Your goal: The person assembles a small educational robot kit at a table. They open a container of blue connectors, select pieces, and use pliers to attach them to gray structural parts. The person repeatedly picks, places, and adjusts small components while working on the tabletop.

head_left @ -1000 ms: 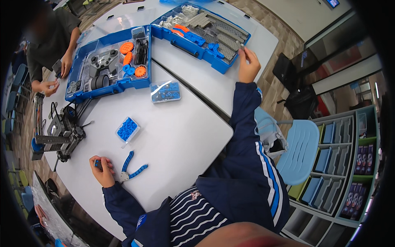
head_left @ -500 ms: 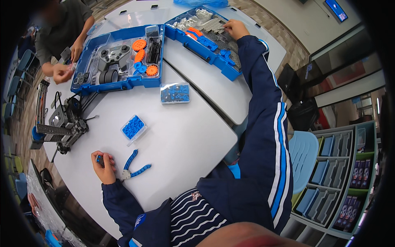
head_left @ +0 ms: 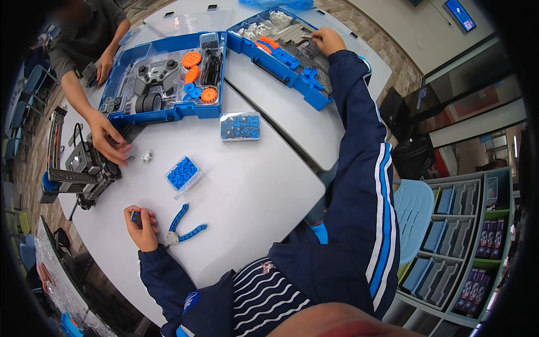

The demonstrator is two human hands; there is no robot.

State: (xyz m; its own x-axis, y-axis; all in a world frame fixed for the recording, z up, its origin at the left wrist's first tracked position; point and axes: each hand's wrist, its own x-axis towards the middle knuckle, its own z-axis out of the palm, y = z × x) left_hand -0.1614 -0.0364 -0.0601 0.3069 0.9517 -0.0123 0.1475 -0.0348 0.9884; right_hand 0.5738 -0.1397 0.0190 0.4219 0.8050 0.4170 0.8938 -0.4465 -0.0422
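Note:
My left hand [head_left: 142, 227] is closed round a small dark block [head_left: 136, 218] with a touch of blue, resting over the near left of the table. Just right of it lies a pair of pliers [head_left: 182, 227] with blue handles, spread apart. My right hand [head_left: 329, 42] reaches to the far parts case [head_left: 304, 90], its fingers pinched together above grey pieces [head_left: 297, 48]. A pale sliver shows at those fingertips, too small to name. A box of small blue pegs [head_left: 182, 173] sits beyond the pliers; small white pieces [head_left: 147, 155] lie beside it.
A lidded box of blue parts [head_left: 240, 127] stands near a blue case [head_left: 168, 117] holding a controller [head_left: 158, 77] and orange gears. At left stands a grey built robot [head_left: 84, 168]; a co-worker's hand [head_left: 109, 140] reaches over it. A gap divides the tables. A blue chair [head_left: 414, 216] stands right.
The co-worker's hand has come forward over the table, and small white pieces now lie there. My right hand has shifted slightly right within the parts case. My left hand keeps still.

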